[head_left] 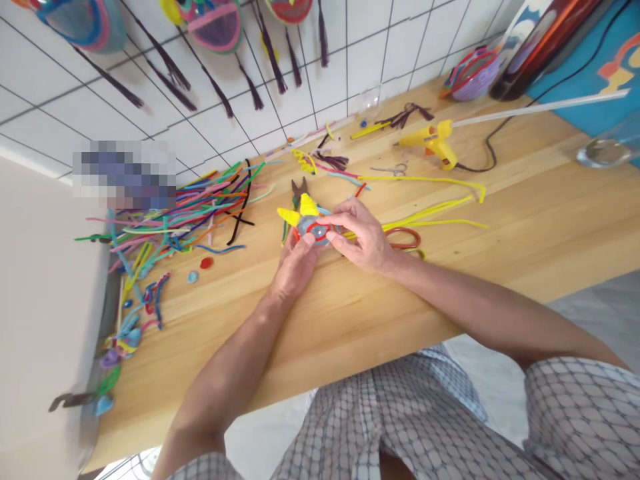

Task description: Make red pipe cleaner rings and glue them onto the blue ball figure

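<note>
My left hand (pixel 299 267) holds a small clear plastic ball (pixel 306 229) from below and the left, its thumb on the front. Two pointed yellow pieces wound from pipe cleaner (pixel 309 205) stand up from the ball like ears. On its front lies a red pipe cleaner ring (pixel 326 228). My right hand (pixel 364 235) has its thumb and index finger bent at the right side of this ring, pinching its edge; the exact contact is small and partly hidden. Just behind the ball rest dark-jawed pliers (pixel 299 188).
Many coloured pipe cleaners (pixel 200 207) are heaped at left. Long yellow pipe cleaners (pixel 430 212) and red-handled scissors (pixel 404 237) lie at right. Farther back are a yellow glue gun (pixel 435 141) with its cord and small scissors (pixel 393 170). Decorated ornaments (pixel 215 27) hang on the white grid wall.
</note>
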`<state>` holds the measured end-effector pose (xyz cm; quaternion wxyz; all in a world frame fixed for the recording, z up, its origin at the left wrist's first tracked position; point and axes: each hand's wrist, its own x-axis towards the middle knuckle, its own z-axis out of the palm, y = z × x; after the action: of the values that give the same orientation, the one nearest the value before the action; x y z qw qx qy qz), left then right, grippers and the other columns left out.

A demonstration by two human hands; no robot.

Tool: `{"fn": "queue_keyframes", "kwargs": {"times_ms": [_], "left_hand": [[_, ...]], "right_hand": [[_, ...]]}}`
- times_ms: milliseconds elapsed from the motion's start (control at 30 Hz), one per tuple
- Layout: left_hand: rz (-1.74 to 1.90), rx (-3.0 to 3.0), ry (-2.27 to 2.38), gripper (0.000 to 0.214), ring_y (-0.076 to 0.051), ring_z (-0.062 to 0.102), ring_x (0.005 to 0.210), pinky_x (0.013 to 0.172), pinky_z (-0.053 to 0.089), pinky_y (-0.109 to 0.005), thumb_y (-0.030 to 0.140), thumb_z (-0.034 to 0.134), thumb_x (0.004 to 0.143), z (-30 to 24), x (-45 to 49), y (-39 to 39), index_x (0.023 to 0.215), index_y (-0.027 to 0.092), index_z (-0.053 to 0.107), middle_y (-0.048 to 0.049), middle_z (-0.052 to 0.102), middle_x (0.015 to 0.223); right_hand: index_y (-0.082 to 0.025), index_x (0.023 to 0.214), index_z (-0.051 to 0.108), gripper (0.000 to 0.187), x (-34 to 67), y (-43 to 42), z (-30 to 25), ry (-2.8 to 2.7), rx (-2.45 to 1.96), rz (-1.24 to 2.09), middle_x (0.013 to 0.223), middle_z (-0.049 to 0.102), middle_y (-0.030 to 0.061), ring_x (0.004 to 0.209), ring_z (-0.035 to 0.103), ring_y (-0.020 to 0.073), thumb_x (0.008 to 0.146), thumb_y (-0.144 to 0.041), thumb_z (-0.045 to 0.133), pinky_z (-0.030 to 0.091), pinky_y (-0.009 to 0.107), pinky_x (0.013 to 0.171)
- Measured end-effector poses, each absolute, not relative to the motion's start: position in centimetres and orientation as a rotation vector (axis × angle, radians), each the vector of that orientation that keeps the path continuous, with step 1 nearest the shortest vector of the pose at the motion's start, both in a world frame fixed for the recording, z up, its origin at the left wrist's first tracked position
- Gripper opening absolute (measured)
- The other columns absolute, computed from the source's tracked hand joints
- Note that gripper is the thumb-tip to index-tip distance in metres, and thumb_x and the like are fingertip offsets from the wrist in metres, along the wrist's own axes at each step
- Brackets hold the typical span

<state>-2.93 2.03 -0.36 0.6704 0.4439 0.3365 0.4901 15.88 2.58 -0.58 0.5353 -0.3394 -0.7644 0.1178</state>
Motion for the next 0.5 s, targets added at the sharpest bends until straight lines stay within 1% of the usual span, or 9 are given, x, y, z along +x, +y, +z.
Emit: {"fn": "queue_keyframes", "kwargs": {"times_ms": [133, 267, 400, 500], "left_hand": [[1.108, 1.006, 0.737, 0.055, -0.032, 0.071, 0.134, 0.115, 0.058, -0.053, 0.060, 0.086, 0.088, -0.6, -2.8, 2.1, 0.128, 0.028, 0.066, -0.0086, 0.075, 0.140], [1.210, 0.993, 0.802, 0.057, -0.027, 0.073, 0.127, 0.116, 0.056, -0.048, 0.056, 0.092, 0.084, -1.2, -2.4, 1.9, 0.126, 0.028, 0.065, -0.0061, 0.076, 0.135], [1.324, 1.019, 0.892, 0.063, -0.025, 0.076, 0.116, 0.109, 0.058, -0.042, 0.054, 0.097, 0.079, -1.4, -1.8, 1.7, 0.125, 0.026, 0.064, -0.0068, 0.078, 0.126], [1.353, 1.015, 0.915, 0.067, -0.024, 0.076, 0.110, 0.104, 0.060, -0.040, 0.055, 0.097, 0.078, -1.2, -1.6, 1.6, 0.126, 0.025, 0.062, -0.0074, 0.078, 0.122]], "right_hand": [[-0.026, 0.133, 0.076, 0.027, 16.1, 2.4, -0.4, -1.821, -0.820, 0.257, 0.112, 0.069, 0.0080, 0.105, 0.067, 0.0237, 0.110, -0.031, 0.062, 0.064, 0.042, 0.089], [-0.028, 0.133, 0.076, 0.027, 16.3, 2.0, -0.3, -1.842, -0.903, 0.283, 0.114, 0.071, 0.0086, 0.102, 0.069, 0.0237, 0.109, -0.029, 0.062, 0.064, 0.041, 0.083], [-0.031, 0.134, 0.076, 0.030, 16.5, 2.0, -0.4, -1.841, -0.917, 0.246, 0.115, 0.073, 0.0082, 0.105, 0.071, 0.0250, 0.107, -0.023, 0.064, 0.064, 0.044, 0.090], [-0.033, 0.136, 0.076, 0.033, 16.7, 2.2, -0.6, -1.837, -0.916, 0.254, 0.117, 0.073, 0.0079, 0.105, 0.073, 0.0252, 0.106, -0.023, 0.067, 0.064, 0.045, 0.090]]}}
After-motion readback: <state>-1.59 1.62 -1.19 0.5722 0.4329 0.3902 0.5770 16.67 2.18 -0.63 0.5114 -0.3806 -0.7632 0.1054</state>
